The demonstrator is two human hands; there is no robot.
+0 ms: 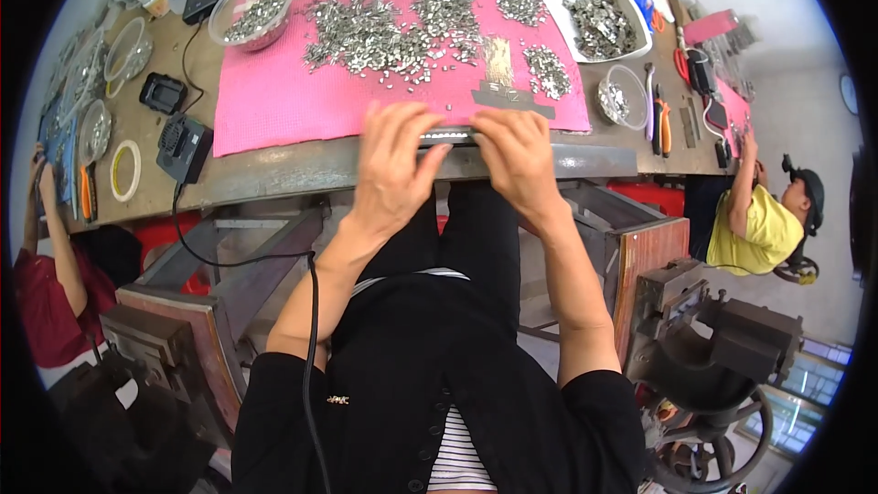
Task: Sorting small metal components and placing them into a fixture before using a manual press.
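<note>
A narrow metal strip [445,136] with a row of small shiny pieces along it lies across the front edge of the pink mat [274,114]. My left hand [395,165] is closed at the strip's left end, its fingers slightly smeared by motion. At the other end my right hand [519,160] grips it with bent fingers, the thumb on the near side. Just beyond the right hand rests a flat grey metal plate [512,99], with a small stack of brass-coloured strips [498,59] behind it. Loose small metal pieces [370,37] are heaped farther back.
Tubs of metal parts ring the mat, including a round clear tub [255,14] and a white tray [599,23]. Orange-handled pliers [665,123] lie right; a black device [183,144] with a cable stands left. Two co-workers [759,220] [59,293] sit at either side.
</note>
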